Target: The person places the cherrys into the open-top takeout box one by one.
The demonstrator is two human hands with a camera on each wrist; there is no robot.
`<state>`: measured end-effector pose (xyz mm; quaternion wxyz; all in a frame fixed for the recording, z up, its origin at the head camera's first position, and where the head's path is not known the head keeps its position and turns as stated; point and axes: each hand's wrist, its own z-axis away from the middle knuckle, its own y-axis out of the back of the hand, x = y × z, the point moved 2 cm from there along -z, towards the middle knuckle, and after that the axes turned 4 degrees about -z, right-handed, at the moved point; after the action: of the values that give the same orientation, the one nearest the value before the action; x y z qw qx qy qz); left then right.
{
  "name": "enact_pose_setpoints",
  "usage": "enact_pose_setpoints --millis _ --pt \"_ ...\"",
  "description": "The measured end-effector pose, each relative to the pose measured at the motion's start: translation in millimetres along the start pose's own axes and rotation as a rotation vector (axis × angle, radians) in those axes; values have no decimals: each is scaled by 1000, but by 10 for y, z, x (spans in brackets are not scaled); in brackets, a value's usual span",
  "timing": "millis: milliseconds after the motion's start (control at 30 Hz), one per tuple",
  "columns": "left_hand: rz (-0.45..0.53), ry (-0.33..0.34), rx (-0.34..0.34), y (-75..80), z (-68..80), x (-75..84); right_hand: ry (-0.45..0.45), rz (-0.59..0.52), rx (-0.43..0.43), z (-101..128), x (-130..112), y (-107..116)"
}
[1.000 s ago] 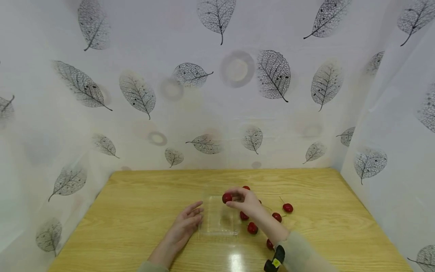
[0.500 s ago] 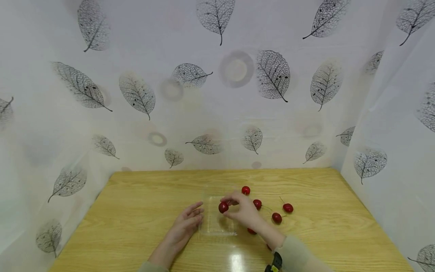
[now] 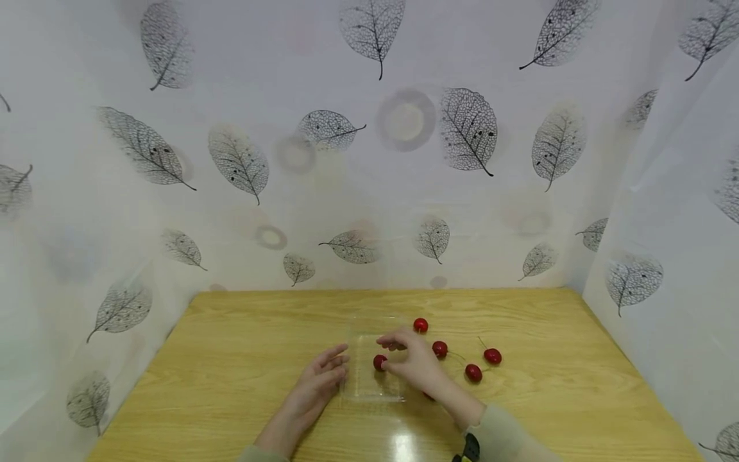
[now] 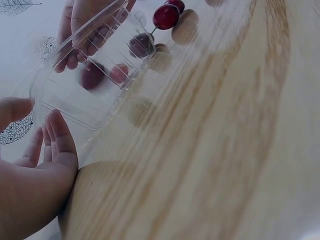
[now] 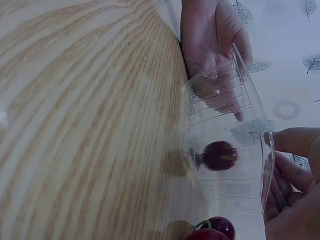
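Note:
A clear plastic box [image 3: 378, 398] stands on the wooden table, its walls see-through. Inside it is a single dark red cherry [image 5: 220, 155], slightly blurred and apart from the fingers in the right wrist view. My right hand [image 3: 417, 362] is over the box's right side, thumb and fingers spread apart with nothing between them. At the box's left side, my left hand [image 3: 316, 383] rests with relaxed fingers beside the wall; whether they touch it I cannot tell. Through the plastic in the left wrist view, the cherry [image 4: 93, 75] shows below the right hand's fingers.
Several loose cherries lie right of the box, among them one at the back [image 3: 421, 325], one with a stem [image 3: 492, 357] and another nearer [image 3: 473, 373]. My right forearm partly covers one more. A leaf-patterned white curtain [image 3: 369, 192] encloses the table's back and sides.
My right hand has carried the cherry left and down over the box, then let it go; its fingers have spread. The left hand has stayed by the box.

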<state>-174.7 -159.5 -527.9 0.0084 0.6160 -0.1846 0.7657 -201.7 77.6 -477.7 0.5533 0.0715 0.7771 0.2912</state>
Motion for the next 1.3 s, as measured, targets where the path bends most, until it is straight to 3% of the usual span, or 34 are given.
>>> enact_pose_setpoints --millis 233,700,933,1300 --pt "-3 7 -8 -6 0 6 -12 -18 6 5 -19 9" --pt "10 0 -8 -2 -11 1 -81 -180 50 -7 60 161" --pt "27 -7 -21 9 -16 -3 -121 -247 73 -2 42 341" --pt "32 -3 -15 4 0 -10 -222 -220 162 90 240 785"
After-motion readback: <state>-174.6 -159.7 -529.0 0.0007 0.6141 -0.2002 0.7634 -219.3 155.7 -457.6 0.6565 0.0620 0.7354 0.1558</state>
